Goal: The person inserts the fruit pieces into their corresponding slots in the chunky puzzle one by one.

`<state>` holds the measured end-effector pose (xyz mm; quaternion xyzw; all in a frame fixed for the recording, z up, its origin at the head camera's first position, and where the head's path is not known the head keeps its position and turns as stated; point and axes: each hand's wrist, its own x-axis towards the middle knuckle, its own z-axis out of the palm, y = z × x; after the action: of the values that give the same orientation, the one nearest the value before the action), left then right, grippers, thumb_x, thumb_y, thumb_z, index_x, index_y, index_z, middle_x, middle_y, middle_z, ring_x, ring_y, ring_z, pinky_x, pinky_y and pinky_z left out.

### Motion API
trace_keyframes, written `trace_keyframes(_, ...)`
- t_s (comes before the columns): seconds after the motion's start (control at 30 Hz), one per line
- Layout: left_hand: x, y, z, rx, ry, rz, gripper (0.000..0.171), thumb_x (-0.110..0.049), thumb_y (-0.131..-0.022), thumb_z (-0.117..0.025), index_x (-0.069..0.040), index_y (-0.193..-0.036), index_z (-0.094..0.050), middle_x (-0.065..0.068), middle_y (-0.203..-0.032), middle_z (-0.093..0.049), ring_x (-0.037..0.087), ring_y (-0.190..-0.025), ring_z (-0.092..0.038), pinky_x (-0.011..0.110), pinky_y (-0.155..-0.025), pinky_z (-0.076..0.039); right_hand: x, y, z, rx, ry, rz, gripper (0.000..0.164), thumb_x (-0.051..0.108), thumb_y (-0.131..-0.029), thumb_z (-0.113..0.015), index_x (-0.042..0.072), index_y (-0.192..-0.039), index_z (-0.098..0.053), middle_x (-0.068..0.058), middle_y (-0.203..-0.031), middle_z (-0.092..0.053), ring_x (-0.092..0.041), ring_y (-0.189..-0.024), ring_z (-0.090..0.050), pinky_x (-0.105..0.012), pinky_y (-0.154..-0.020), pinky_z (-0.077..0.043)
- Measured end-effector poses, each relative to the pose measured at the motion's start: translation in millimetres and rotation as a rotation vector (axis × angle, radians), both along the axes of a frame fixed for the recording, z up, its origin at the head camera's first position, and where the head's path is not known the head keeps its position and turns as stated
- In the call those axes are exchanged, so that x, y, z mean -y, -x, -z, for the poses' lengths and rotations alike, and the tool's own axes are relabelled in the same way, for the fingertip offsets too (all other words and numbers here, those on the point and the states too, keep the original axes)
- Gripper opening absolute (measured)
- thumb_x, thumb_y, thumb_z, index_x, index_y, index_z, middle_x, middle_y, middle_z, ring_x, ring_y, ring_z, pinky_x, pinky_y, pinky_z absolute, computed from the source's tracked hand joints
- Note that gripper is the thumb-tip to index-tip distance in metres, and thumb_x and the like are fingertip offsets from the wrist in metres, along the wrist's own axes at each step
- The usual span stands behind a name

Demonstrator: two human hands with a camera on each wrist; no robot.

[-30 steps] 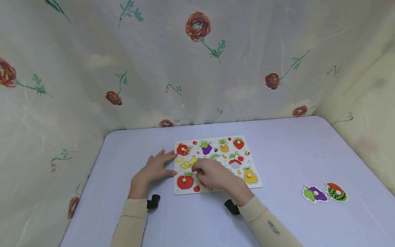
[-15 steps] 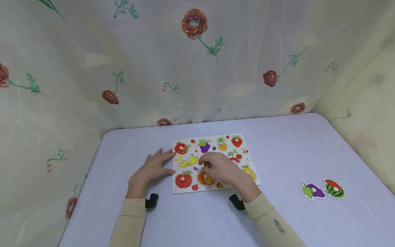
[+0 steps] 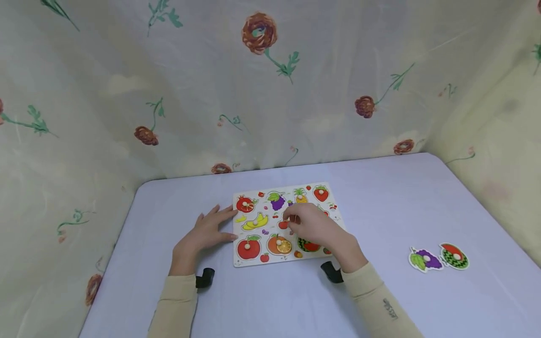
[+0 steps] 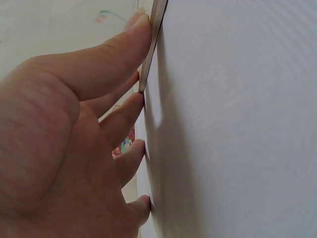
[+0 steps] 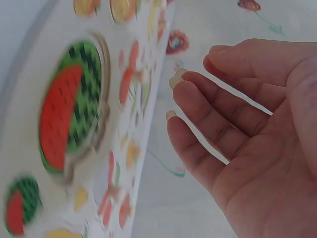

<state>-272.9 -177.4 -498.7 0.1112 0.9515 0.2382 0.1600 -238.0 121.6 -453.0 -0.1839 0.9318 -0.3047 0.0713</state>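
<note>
A white fruit puzzle board with knobbed pieces lies on the table. My left hand rests beside its left edge, fingers spread, fingertips and thumb touching the edge; the left wrist view shows this contact along the board's side. My right hand is over the middle right of the board, fingers loosely bent, covering part of several fruits. In the right wrist view, nothing shows between the bent fingers, which stand apart from the board. The watermelon place there shows a recessed picture without a knob.
Two loose pieces lie at the right of the table: grapes and a watermelon, each with a white knob, side by side. A flowered curtain hangs behind the table's far edge and along both sides.
My right hand has moved right across the board, from over the orange and banana, uncovering the orange. My left hand stays at the left edge. The head view has shifted slightly.
</note>
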Motion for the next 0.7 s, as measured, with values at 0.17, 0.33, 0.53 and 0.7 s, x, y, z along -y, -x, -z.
trace_keyframes(0.17,-1,-1.9,-0.4,-0.005,-0.005,-0.001,0.08,-0.036,-0.082,-0.079,-0.03,-0.152,-0.041,-0.004,-0.165,-0.029,0.031,-0.157,-0.008,0.065,-0.123,-0.003,-18,2.5,-3.6,0.011,0.012,0.06,0.022,0.013,-0.094,-0.064,0.01,-0.114,-0.071,0.001,-0.096,-0.066,-0.018,-0.089,-0.056,-0.027,-0.075,-0.052)
trace_keyframes(0.33,-2,-0.8,0.9,0.003,0.004,-0.008,0.079,-0.037,-0.082,-0.079,-0.03,-0.152,-0.042,-0.004,-0.165,-0.029,0.031,-0.157,-0.008,0.066,-0.123,-0.002,-32,3.9,-5.5,-0.027,0.009,0.073,0.02,0.012,-0.094,-0.064,0.007,-0.112,-0.071,-0.001,-0.097,-0.068,-0.018,-0.088,-0.057,-0.03,-0.077,-0.051)
trace_keyframes(0.53,-2,-2.0,-1.1,0.009,0.001,-0.014,0.08,-0.037,-0.081,-0.079,-0.03,-0.152,-0.042,-0.003,-0.165,-0.029,0.031,-0.157,-0.007,0.065,-0.123,-0.002,-43,4.1,-7.8,0.026,-0.014,0.133,0.021,0.013,-0.093,-0.064,0.008,-0.113,-0.07,-0.002,-0.093,-0.066,-0.02,-0.086,-0.056,-0.03,-0.073,-0.05)
trace_keyframes(0.7,-3,-2.1,-1.9,0.003,0.001,-0.012,0.08,-0.037,-0.081,-0.08,-0.03,-0.151,-0.042,-0.003,-0.164,-0.03,0.031,-0.157,-0.008,0.065,-0.123,-0.003,-55,6.3,-8.0,0.053,-0.053,0.173,0.022,0.014,-0.093,-0.063,0.008,-0.113,-0.07,-0.004,-0.092,-0.065,-0.021,-0.085,-0.056,-0.029,-0.07,-0.049)
